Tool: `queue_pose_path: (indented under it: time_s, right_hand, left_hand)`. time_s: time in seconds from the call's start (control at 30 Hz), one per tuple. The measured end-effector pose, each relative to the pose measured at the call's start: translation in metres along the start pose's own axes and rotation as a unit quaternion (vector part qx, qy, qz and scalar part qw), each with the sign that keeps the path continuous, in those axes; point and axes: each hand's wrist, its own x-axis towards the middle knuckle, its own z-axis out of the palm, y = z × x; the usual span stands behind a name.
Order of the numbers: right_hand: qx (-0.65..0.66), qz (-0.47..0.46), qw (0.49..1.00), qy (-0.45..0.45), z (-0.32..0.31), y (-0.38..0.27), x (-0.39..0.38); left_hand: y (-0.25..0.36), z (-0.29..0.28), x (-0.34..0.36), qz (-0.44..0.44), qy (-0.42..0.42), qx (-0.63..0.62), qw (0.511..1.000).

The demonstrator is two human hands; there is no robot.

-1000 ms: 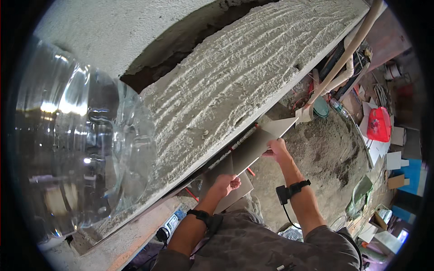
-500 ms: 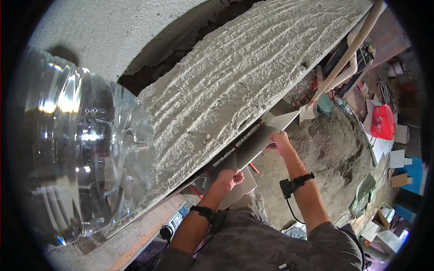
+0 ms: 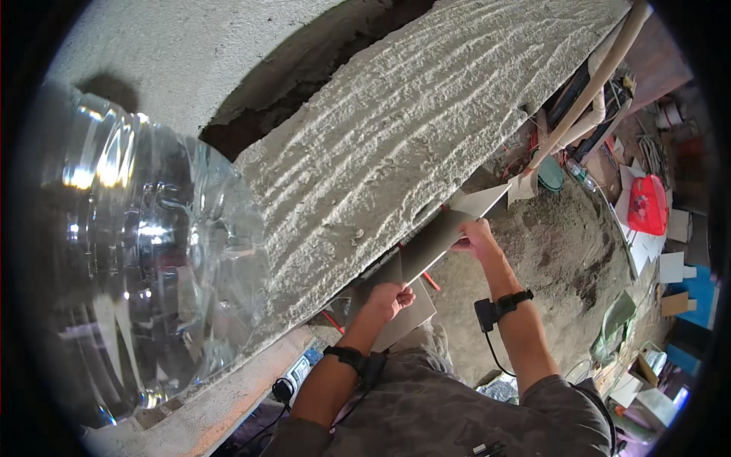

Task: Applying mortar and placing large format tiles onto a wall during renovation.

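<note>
A thin grey tile (image 3: 438, 242) is held edge-on along the lower edge of a surface of ridged grey mortar (image 3: 396, 145). My left hand (image 3: 391, 299) pinches its near edge toward the left end. Farther right, my right hand (image 3: 477, 236) grips the same edge, thumb and fingers closed around it. Part of the tile's far side is hidden by the mortar edge. Below my left hand, another pale tile (image 3: 407, 318) leans close to my body.
A clear plastic bottle (image 3: 145, 251) looms large at the left. A beige pipe (image 3: 590, 91) runs along the upper right. Sandy ground (image 3: 556, 266) lies right of my right arm, with a red bag (image 3: 647, 206) and several scattered tile pieces beyond. A dark gap (image 3: 304, 84) opens behind the mortar.
The tile and both hands have shifted slightly toward the mortar and to the right. Less of the dark gap beneath the mortar edge shows. Both hands keep their grip.
</note>
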Motion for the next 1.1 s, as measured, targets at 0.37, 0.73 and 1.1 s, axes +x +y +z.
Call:
queue_pose_path:
  time_s: [0.37,0.73,1.1]
  right_hand:
    - [-0.002,-0.006,1.0,-0.003,0.003,-0.004,-0.002]
    - [0.032,0.006,0.999,-0.003,0.005,-0.006,-0.006]
    - [0.026,0.001,1.0,0.001,0.012,-0.01,-0.01]
  left_hand:
    - [0.0,0.002,0.0,-0.003,0.047,-0.031,0.998]
    - [0.007,-0.004,0.007,-0.009,0.039,-0.047,0.998]
    - [0.005,-0.007,0.005,0.01,0.031,-0.054,0.998]
